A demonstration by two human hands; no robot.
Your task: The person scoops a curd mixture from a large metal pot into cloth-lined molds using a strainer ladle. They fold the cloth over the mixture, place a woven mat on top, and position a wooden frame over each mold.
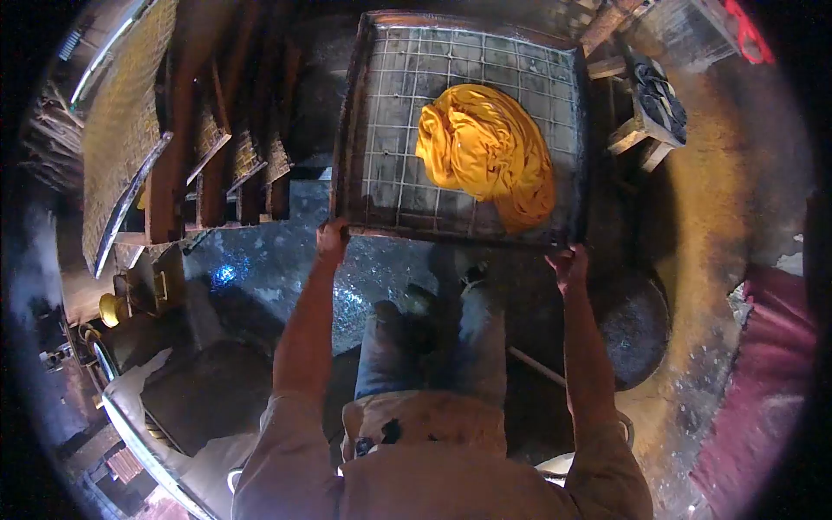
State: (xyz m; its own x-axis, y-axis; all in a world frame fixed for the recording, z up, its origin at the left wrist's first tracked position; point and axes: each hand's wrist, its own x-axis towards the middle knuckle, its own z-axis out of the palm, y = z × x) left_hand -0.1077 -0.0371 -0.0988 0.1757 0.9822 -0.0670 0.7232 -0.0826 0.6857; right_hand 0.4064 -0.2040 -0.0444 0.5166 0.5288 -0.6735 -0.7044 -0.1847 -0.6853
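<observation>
Both hands are on it now! At frame centre, my left hand [332,240] has its fingers curled round the near-left corner of the gridded wooden frame [433,236]; my right hand [568,266] pinches the near-right corner. The yellow-orange cloth [485,147] lies bunched on the grid, right of its middle, upper centre of the picture. I read this as the frame-handling step; whether it's lifted, I can't tell. Any move calls for level, matched corners, lest that off-centre heap slide.
</observation>
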